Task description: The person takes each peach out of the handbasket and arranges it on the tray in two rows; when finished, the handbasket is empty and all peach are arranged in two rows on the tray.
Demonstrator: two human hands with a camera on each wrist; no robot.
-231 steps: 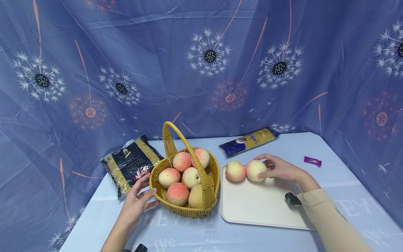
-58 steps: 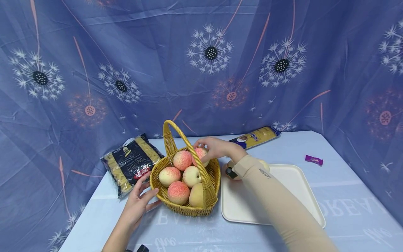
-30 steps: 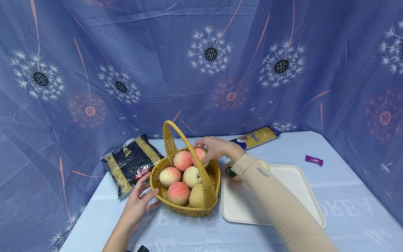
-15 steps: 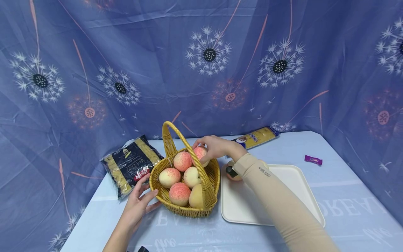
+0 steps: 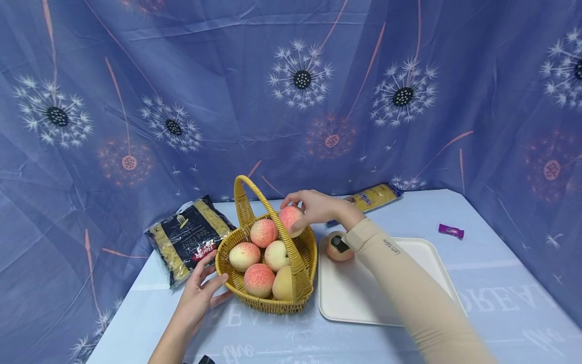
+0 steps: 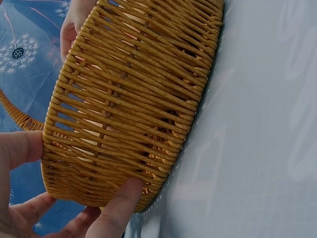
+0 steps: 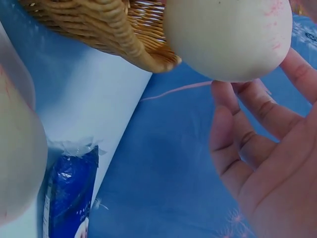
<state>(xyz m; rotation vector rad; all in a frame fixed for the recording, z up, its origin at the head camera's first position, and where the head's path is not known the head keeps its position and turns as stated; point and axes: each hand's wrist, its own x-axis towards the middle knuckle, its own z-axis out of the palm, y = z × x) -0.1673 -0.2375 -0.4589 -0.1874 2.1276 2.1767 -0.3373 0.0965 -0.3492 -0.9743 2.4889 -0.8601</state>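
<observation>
A yellow wicker basket (image 5: pixel 254 303) with an arched handle holds several pink-and-cream peaches. My left hand (image 5: pixel 197 290) holds its left end, thumb at the rim; in the left wrist view, fingertips (image 6: pixel 131 191) touch the woven wall. At the far right of the basket, just past the handle, my right hand (image 5: pixel 313 207) grips a peach (image 5: pixel 290 218) between thumb and fingers. That peach's pale side (image 7: pixel 228 39) shows close beside the basket rim in the right wrist view. Another peach (image 5: pixel 335 250) lies on the white tray (image 5: pixel 354 303), partly behind my right wrist.
A dark pasta bag (image 5: pixel 191 235) lies left of the basket. Behind the tray is a blue-and-yellow spaghetti packet (image 5: pixel 375 196), partly covered by my right hand. A small purple wrapped sweet (image 5: pixel 451 231) sits at the right. A blue curtain (image 5: pixel 204 101) stands behind the table.
Earlier my right hand was at a second peach on the tray, now behind my sleeve. It moved left to the basket, gripped a peach there and has just raised it slightly. My left hand stayed put.
</observation>
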